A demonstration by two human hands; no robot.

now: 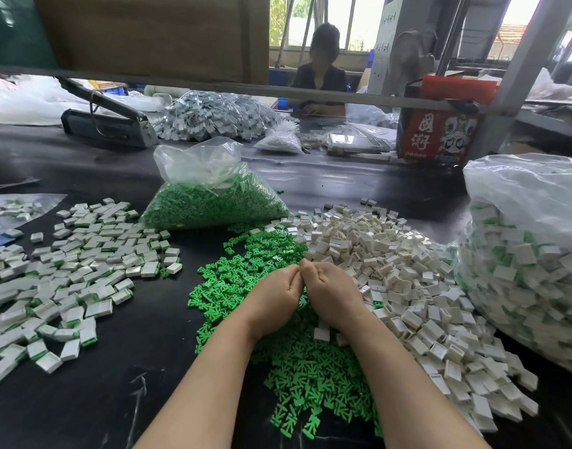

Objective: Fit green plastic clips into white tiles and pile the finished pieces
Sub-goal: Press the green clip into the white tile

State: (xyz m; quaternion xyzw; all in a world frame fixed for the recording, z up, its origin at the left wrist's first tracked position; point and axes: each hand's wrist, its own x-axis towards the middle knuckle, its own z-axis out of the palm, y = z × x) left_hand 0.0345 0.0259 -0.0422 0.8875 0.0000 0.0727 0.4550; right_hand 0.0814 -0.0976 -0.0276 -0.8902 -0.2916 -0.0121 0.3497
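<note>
Lots of the job is done, and lots is left.

On the left of the black table (122,367) lies a wide pile of done pieces (70,273). Each is a white tile with green showing at one edge. At the far right, a big clear bag (524,254) holds many more white and green pieces, so I think those are done too.

In the middle is a heap of loose green clips (297,361). Just to its right, touching it, is a big heap of white tiles (417,286) with no clips in them yet. Farther back sits a smaller bag of clips (210,196), still quite full. So there is plenty more to fit.

The left hand (271,299) and the right hand (330,296) are over the green heap, pressed close together. The fingers of both are curled, and the fingertips meet at the top. They look like they are pushing a clip into a tile, but the piece is hidden inside the fingers, so I cannot tell what each hand holds.
</note>
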